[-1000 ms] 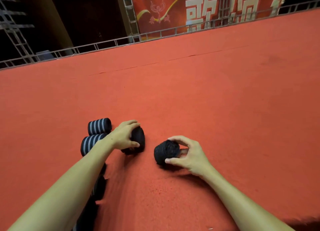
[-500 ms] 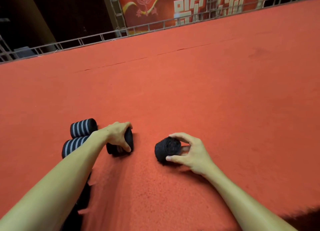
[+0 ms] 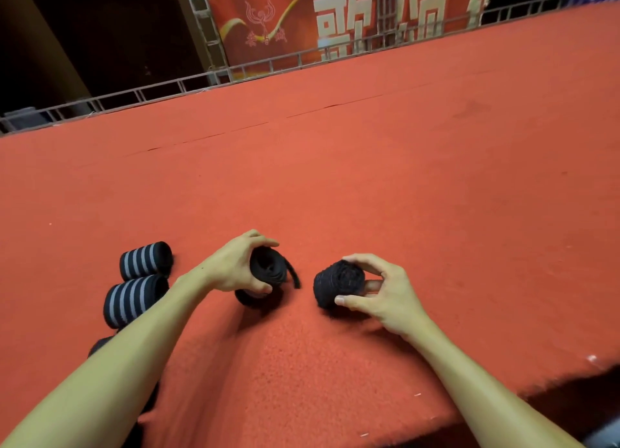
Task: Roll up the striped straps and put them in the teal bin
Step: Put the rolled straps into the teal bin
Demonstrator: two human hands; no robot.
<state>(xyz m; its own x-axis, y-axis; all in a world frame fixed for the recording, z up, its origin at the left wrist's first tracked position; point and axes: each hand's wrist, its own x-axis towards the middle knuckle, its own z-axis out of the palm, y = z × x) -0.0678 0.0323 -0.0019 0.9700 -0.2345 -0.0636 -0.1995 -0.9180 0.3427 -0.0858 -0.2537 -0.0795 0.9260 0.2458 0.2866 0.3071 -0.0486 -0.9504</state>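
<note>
Holding loose roll (image 3: 270, 269), left hand (image 3: 230, 270); right hand (image 3: 389, 296) pinches tight roll (image 3: 337, 282).

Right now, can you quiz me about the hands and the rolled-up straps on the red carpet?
1. True or false: the right hand is empty.
2. Pick one: how many grey-striped rolls show beside the left arm? A one, B two, C five.
3. Fill in: the loose tail hangs from the roll in the ___ hand.

Key: 1 false, it holds a fuzzy black roll; 2 B; 3 left hand.
</note>
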